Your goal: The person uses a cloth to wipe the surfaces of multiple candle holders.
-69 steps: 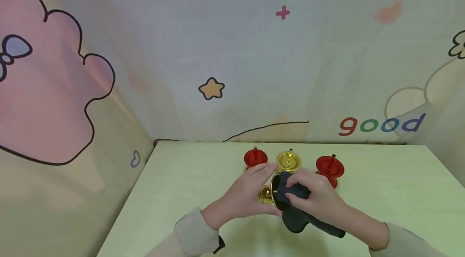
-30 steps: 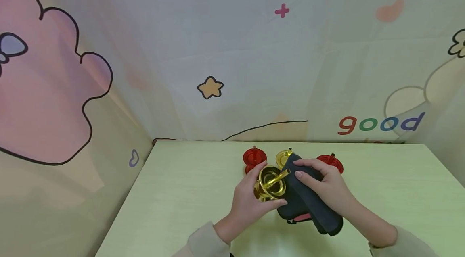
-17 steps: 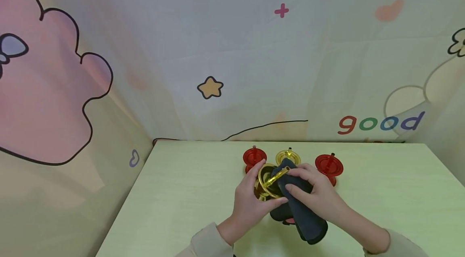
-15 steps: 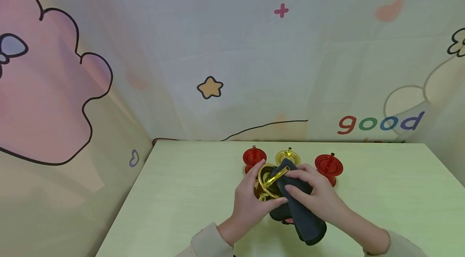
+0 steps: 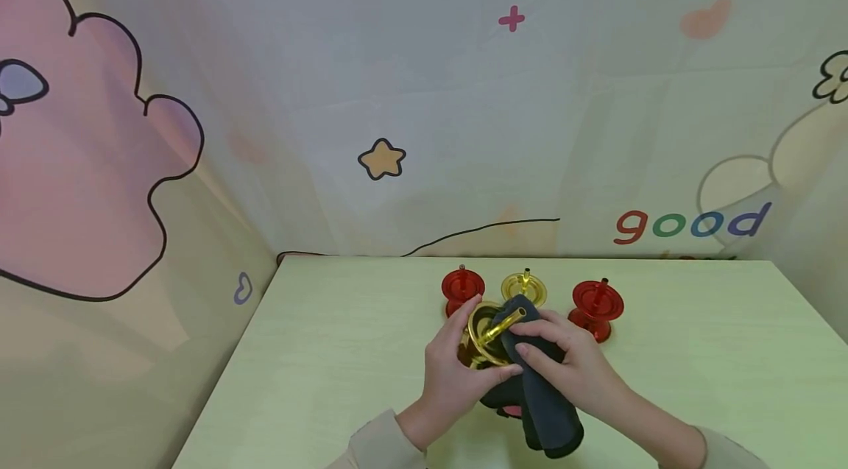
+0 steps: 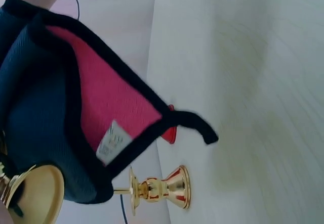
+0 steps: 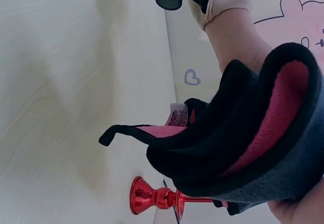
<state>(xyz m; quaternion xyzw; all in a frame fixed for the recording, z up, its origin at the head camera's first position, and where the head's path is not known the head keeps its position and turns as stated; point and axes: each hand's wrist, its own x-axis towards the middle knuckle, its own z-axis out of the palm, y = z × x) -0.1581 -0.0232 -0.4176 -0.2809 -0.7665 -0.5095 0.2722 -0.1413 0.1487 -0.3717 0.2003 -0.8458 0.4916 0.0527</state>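
In the head view, my left hand (image 5: 447, 369) holds a gold candlestick (image 5: 473, 325) by its side, tilted so that its dish and central stem face right and up. My right hand (image 5: 579, 366) pinches a folded dark blue cleaning cloth (image 5: 553, 417), pressing its upper end into the dish beside the stem. The rest of the cloth hangs toward the table's front. Its pink side and a white tag (image 6: 114, 142) show in the left wrist view. Fingers and cloth hide much of the candlestick's lower part.
Behind the hands stand a red candlestick (image 5: 462, 283), a gold candlestick (image 5: 539, 292) and another red candlestick (image 5: 599, 301) on the pale table (image 5: 331, 351). A printed backdrop (image 5: 450, 101) rises at the table's far edge.
Over the last seconds my left hand has turned the gold candlestick's dish upward. My right hand has brought the cloth leftward into the dish; in the last half second both shift only slightly.
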